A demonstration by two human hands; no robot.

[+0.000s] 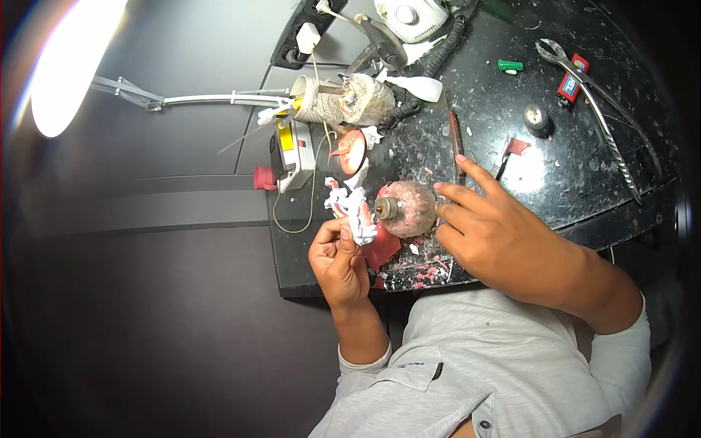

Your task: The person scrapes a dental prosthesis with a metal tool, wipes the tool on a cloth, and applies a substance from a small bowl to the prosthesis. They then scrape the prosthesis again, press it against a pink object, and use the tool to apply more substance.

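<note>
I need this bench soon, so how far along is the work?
Some scraping or cutting looks done: pink and white scraps lie near the edge of the bench. In hand, the left hand pinches crumpled, pink-stained, paper-like material; the right hand is spread beside the glass burner. Clearing up seems left, judging by those scraps. How much other work remains, I cannot tell.

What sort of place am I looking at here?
Probably a dental lab or similar small workshop: there's a glass spirit burner, a pink, wax-like sheet and long-handled pliers on a scrap-strewn bench.
</note>
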